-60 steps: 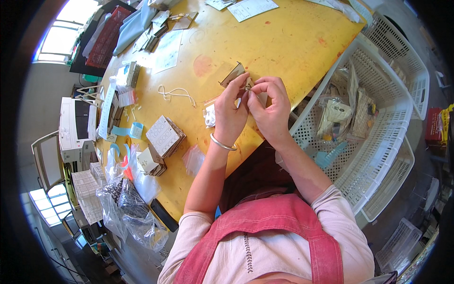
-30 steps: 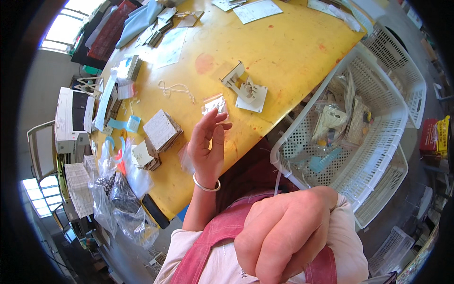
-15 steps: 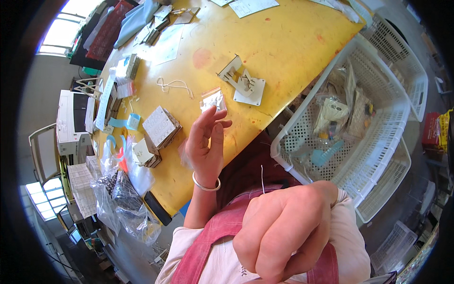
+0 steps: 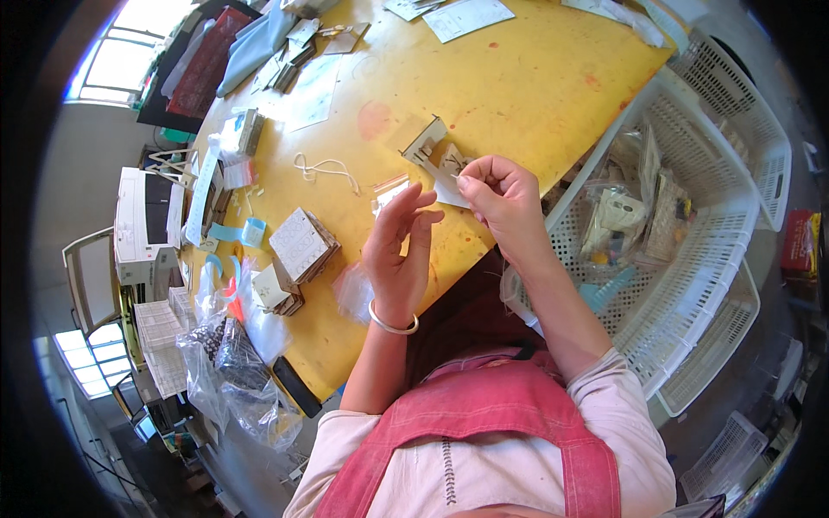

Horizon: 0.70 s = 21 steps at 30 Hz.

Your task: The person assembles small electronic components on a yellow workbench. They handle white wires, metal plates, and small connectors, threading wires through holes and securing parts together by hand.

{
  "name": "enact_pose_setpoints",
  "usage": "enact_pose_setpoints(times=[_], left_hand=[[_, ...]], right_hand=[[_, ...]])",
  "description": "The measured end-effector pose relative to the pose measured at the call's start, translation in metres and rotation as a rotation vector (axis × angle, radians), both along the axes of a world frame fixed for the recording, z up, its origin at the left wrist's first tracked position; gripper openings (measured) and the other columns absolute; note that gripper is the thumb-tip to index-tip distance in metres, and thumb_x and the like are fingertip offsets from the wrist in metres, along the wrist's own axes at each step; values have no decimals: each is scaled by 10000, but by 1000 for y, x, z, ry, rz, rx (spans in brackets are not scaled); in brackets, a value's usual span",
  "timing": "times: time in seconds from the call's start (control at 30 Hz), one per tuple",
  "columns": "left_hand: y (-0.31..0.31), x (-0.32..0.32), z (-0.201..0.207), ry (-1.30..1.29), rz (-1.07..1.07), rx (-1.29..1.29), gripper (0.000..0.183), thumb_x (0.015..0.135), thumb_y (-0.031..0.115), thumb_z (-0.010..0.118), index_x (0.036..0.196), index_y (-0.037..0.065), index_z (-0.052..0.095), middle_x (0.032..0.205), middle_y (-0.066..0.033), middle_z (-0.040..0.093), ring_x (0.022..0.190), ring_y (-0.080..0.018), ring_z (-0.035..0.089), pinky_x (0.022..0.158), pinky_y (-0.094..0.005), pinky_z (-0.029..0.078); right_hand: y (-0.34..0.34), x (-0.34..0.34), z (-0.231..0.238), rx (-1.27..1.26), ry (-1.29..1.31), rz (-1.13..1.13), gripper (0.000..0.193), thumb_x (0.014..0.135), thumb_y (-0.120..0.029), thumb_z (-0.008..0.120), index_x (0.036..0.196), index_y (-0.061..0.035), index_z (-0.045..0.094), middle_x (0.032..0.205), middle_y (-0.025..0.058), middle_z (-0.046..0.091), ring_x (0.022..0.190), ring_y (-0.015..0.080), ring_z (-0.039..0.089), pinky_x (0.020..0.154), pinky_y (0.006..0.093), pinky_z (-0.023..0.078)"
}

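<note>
My left hand (image 4: 399, 252) is raised over the yellow table (image 4: 518, 78), fingers stretched up, with a small clear packet (image 4: 389, 189) at its fingertips. My right hand (image 4: 505, 197) is just to its right, thumb and forefinger pinched on something thin like a thread, too fine to see clearly. The pinch sits right beside small white card pieces (image 4: 442, 169) lying on the table. The two hands are close together but apart.
A white plastic basket (image 4: 691, 285) with bagged items stands at my right, over the table edge. A stack of patterned cards (image 4: 302, 245), a white cord (image 4: 325, 169), clear plastic bags (image 4: 233, 363) and a white machine (image 4: 142, 226) lie to the left. Papers are at the far end.
My right hand, drawn back close to my chest a moment ago, has come forward to the card pieces on the table. My left hand has stayed raised with the packet.
</note>
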<state>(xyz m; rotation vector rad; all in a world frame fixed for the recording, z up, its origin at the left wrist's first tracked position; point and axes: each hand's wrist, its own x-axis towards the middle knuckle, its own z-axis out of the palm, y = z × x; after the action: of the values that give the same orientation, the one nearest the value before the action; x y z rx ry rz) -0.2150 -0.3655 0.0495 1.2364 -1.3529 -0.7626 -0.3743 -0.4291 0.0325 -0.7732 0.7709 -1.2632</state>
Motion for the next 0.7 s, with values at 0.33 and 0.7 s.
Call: enact_pose_setpoints(times=[0.33,0.7], left_hand=[[-27,-4,-5,-81,43,3,378,1010,-88,661,1376,7,667,1232,-93,754,1013,-133,744,883,-289,596],[-36,-11,1,-176,51,-14,331,994,-64,690,1314,19,697,1206,-97,761,1000,-152,750,876,-296,598]], right_hand=[[-12,6,-2,83,-40,14,106,959,-127,733,941,-30,695,689,-17,604,534,39,491,494,210,363],[-15,7,-3,81,-50,15,95,962,-118,733,947,-29,703,688,-18,614,532,39,499,483,209,363]])
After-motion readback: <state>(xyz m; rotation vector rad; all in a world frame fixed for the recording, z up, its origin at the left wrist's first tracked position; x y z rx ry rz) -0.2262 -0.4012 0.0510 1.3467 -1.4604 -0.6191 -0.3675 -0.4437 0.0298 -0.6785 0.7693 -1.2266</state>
